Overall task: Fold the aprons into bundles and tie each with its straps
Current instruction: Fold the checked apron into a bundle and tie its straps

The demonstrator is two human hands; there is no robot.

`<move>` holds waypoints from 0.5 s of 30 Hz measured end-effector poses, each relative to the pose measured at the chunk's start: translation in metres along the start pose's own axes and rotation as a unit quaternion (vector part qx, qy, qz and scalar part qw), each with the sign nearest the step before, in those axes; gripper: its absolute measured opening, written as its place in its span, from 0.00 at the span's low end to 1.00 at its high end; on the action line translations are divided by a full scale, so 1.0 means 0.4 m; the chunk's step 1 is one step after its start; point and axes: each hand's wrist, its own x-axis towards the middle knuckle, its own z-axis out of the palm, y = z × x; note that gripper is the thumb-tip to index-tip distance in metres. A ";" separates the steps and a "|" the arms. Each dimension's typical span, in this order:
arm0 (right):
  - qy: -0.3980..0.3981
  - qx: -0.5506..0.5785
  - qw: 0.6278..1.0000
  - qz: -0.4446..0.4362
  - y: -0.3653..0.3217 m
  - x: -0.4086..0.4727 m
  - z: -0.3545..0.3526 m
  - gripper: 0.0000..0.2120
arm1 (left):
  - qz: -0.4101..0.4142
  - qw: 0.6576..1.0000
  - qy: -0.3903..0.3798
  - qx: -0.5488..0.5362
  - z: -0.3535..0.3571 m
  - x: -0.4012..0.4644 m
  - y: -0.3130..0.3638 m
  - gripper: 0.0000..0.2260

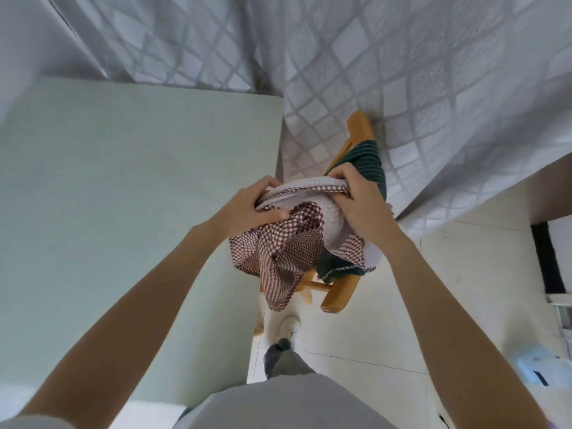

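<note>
A crumpled red-and-white checked apron (pixel 288 252) with a white underside hangs in the air over a wooden chair. My left hand (pixel 250 205) grips its upper left edge, fingers curled into the cloth. My right hand (pixel 356 196) grips the upper right edge the same way. A dark green striped apron (pixel 368 162) lies draped over the chair beneath, partly hidden by the checked one.
The wooden chair (pixel 337 292) stands on a pale tiled floor, right of a light green table (pixel 139 196). A grey diamond-patterned curtain (pixel 402 72) hangs behind. My shoe (pixel 289 326) is near the chair legs. A blue object (pixel 535 366) lies at right.
</note>
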 end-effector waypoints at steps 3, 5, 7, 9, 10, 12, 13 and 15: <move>-0.023 0.115 0.993 0.026 -0.048 -0.003 0.059 0.09 | -0.051 0.997 -0.031 0.047 -0.069 -0.091 -0.029 0.27; -0.042 0.159 0.986 0.030 -0.103 -0.001 0.132 0.10 | -0.065 0.988 0.006 0.139 -0.130 -0.174 -0.076 0.27; -0.048 0.185 0.981 0.029 -0.157 0.008 0.197 0.11 | -0.064 0.967 0.077 0.233 -0.193 -0.248 -0.117 0.24; -0.058 0.202 0.978 0.013 -0.213 0.021 0.265 0.12 | -0.056 0.946 0.150 0.283 -0.263 -0.326 -0.163 0.20; -0.060 0.199 0.978 -0.005 -0.236 0.030 0.294 0.11 | -0.055 0.934 0.180 0.305 -0.296 -0.358 -0.183 0.18; -0.052 0.163 0.984 -0.048 -0.292 0.056 0.367 0.11 | -0.048 0.907 0.232 0.348 -0.377 -0.433 -0.236 0.14; -0.045 0.143 0.987 -0.065 -0.310 0.071 0.399 0.12 | -0.039 0.896 0.253 0.363 -0.411 -0.463 -0.257 0.12; -0.035 0.104 0.989 -0.101 -0.360 0.096 0.465 0.13 | -0.010 0.876 0.283 0.389 -0.479 -0.520 -0.288 0.13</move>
